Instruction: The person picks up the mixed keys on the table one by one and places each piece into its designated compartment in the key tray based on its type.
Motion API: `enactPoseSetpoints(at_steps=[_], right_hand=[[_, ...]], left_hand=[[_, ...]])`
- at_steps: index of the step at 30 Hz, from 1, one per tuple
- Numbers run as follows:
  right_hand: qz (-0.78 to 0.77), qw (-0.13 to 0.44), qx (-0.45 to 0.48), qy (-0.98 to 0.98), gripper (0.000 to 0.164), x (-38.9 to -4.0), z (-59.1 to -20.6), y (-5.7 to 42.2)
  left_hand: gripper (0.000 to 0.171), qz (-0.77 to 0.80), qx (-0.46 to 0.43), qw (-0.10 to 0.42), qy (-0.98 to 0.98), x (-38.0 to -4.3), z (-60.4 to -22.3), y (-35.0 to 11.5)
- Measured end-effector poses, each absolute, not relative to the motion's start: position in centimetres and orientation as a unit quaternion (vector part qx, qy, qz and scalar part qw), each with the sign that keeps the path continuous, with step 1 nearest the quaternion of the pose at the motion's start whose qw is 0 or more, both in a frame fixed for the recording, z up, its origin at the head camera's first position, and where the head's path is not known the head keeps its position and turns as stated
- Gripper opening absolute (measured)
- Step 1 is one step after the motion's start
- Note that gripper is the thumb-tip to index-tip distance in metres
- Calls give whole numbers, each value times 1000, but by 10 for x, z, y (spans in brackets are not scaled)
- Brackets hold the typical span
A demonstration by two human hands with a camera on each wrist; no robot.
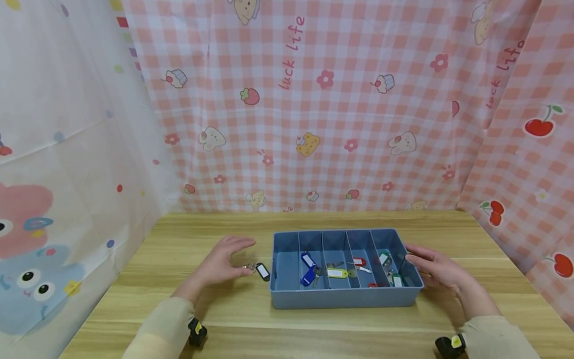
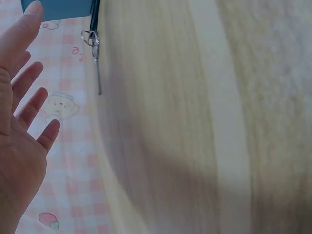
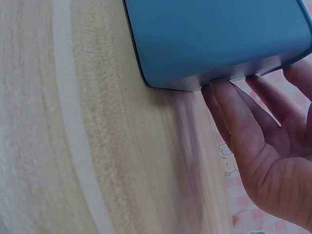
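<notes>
A blue-grey divided box (image 1: 345,299) sits on the table, with keys on coloured tags in its compartments. Just left of it lies a key with a black tag (image 1: 262,271) and a metal ring. My left hand (image 1: 219,264) is beside this key, fingers spread and thumb toward it. The left wrist view shows the key (image 2: 99,78) on the wood, apart from the left hand (image 2: 24,131). At the box's right end, my right hand (image 1: 441,271) touches the outer wall with extended fingertips. Those fingers (image 3: 234,105) meet the box wall (image 3: 214,39) in the right wrist view.
Two blue tags (image 1: 308,276) lie in the second compartment from the left, a yellow tag (image 1: 337,273) in the third, red tags (image 1: 359,262) in the fourth and green tags (image 1: 384,258) in the fifth. Patterned cloth (image 1: 314,114) hangs behind the wooden table (image 1: 314,334).
</notes>
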State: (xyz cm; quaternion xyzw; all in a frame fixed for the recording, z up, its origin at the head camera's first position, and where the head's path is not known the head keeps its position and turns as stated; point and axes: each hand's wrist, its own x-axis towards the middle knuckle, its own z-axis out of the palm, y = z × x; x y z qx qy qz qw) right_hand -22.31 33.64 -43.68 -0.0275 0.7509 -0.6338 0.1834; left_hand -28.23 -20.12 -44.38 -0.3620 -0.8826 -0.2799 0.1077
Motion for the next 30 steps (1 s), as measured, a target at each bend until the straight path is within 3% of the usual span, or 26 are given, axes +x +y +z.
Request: enactPoseSetpoints(at_steps=[12, 30], right_hand=[[-628, 185, -28, 755, 70, -223, -437, 338], [-615, 185, -27, 766, 69, -222, -436, 336]], left_hand=[[66, -271, -356, 54, -893, -293, -452, -203], [43, -262, -371, 36, -890, -301, -461, -202]])
